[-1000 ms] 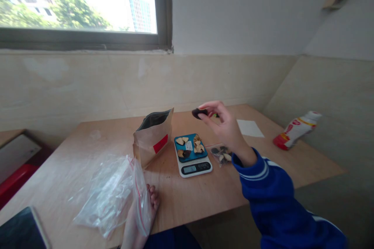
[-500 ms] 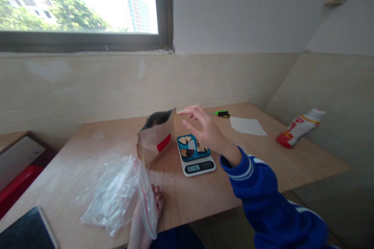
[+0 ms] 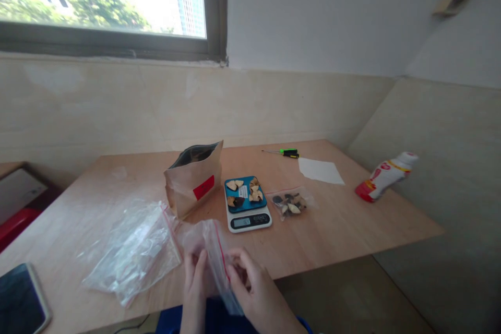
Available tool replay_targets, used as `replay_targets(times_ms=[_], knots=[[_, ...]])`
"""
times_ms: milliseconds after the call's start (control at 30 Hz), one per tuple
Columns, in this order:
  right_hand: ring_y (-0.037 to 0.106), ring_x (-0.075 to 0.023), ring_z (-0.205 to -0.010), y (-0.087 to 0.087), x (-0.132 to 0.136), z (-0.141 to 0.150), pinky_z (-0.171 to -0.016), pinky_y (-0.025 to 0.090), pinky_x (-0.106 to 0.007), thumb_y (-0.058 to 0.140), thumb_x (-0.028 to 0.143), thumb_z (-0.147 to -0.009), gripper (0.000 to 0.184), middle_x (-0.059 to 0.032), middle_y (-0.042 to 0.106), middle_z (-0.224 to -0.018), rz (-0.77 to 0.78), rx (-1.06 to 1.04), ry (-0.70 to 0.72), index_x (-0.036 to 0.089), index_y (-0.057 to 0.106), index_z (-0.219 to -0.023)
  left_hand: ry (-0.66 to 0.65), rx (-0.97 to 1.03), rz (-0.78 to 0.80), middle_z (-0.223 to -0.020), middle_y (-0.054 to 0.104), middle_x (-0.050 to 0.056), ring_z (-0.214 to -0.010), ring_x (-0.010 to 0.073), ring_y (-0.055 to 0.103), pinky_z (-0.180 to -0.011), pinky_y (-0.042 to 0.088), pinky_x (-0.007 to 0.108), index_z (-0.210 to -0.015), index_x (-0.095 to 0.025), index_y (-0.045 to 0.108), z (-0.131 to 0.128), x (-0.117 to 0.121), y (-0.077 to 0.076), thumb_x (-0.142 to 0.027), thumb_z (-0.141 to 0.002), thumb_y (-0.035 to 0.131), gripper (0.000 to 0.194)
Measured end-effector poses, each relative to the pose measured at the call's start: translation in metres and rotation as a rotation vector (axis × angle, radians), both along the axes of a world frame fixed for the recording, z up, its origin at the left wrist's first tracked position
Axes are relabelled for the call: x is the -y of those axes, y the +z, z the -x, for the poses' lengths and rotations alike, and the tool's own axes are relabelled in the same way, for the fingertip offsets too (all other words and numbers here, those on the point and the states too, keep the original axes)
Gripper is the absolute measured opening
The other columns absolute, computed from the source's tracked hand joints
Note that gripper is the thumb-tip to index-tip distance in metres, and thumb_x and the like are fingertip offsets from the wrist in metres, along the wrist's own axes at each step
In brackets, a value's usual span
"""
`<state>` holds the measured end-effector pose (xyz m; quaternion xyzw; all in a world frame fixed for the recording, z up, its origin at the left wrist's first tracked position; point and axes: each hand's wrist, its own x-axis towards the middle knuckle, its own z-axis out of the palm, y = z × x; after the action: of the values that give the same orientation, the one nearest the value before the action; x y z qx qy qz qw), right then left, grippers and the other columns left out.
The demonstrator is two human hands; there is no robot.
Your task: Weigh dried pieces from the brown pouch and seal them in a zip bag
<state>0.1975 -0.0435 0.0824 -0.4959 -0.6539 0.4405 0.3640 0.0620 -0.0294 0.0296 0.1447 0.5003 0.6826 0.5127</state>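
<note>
Both hands are working at the near edge of the table (image 3: 332,229), at about 6 o'clock in the view. The left hand (image 3: 194,284) and the right hand (image 3: 254,292) are holding a small clear zip bag (image 3: 207,250) between them — the left fingers (image 3: 200,266) are pressing together against its left face, the right fingers (image 3: 238,261) are curling in and pinching its right face beside the red zip line. The bag is standing up off the table edge, its top reaching toward 12 o'clock.

At 9 o'clock from the hands a pile of empty clear bags (image 3: 129,250) is lying flat, touching the held bag's corner. At 12 o'clock a brown paper pouch (image 3: 193,180) is standing upright and open, with a red label on its front. Just beside it, at 1 o'clock from the hands, a small kitchen scale (image 3: 246,206) is carrying pale and dark pieces on its blue top. A filled small bag (image 3: 290,203) is lying just to the right of the scale. Farther off, toward 1 o'clock, a screwdriver (image 3: 284,152) and a white paper sheet (image 3: 319,170) are lying near the far edge, and a red-and-white bottle (image 3: 385,176) is lying tilted against the wall at 2 o'clock. A dark phone (image 3: 19,300) is sitting at 8 o'clock — partly cut off by the frame.
</note>
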Motion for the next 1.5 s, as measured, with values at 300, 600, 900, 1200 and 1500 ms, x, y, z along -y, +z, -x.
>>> replay_targets(times_ms=[300,600,900,1200,1500], knots=[[0.067,-0.0213,-0.085,-0.001,-0.012,-0.003,-0.076,0.051,-0.031,0.045,0.034,-0.091,0.023,-0.0066,0.069,-0.096,-0.043,-0.066,-0.128,0.025,0.057,-0.109,-0.209,0.011,-0.099,-0.094,0.068,0.003,-0.093,0.0184,0.063,-0.078,0.050,0.019,-0.092,-0.017,0.068,-0.023,0.022,0.021,0.010,-0.058,0.072,0.044],[0.064,-0.0172,-0.080,-0.013,-0.028,-0.018,-0.073,0.051,-0.028,0.048,0.037,-0.089,0.021,-0.0054,0.067,-0.093,0.023,-0.345,-0.219,0.021,0.055,-0.101,-0.201,-0.447,-0.157,-0.068,0.068,0.003,-0.064,0.0171,0.063,-0.060,0.052,0.021,-0.076,-0.018,0.071,-0.023,0.008,0.023,-0.019,-0.057,0.083,0.023],[0.060,-0.0150,-0.075,-0.010,-0.075,-0.059,-0.067,0.049,-0.026,0.047,0.041,-0.090,0.027,-0.0021,0.061,-0.082,-0.118,-0.209,-0.142,0.021,0.057,-0.105,0.134,-1.139,-0.415,-0.089,0.058,0.003,-0.089,0.0185,0.057,-0.083,0.045,0.032,-0.069,-0.021,0.053,-0.001,-0.019,0.055,-0.027,-0.078,0.064,0.016],[0.052,-0.0284,-0.112,-0.037,-0.143,-0.077,-0.095,0.045,-0.047,0.052,0.012,-0.084,0.035,-0.0130,0.055,-0.120,-0.504,0.559,-0.166,0.020,0.059,-0.117,0.051,-1.220,-0.446,-0.119,0.060,0.006,-0.113,0.0220,0.054,-0.098,0.040,0.039,-0.066,-0.022,0.044,-0.007,-0.029,0.060,-0.024,-0.087,0.052,0.022],[0.059,-0.0258,-0.102,-0.021,-0.140,-0.078,-0.090,0.045,-0.043,0.055,0.017,-0.085,0.022,-0.0081,0.067,-0.106,-0.471,0.408,-0.215,0.021,0.065,-0.105,-0.020,-1.124,-0.279,-0.096,0.069,0.005,-0.090,0.0209,0.063,-0.078,0.050,0.035,-0.081,-0.021,0.058,-0.007,-0.038,0.046,-0.032,-0.086,0.051,0.014]])
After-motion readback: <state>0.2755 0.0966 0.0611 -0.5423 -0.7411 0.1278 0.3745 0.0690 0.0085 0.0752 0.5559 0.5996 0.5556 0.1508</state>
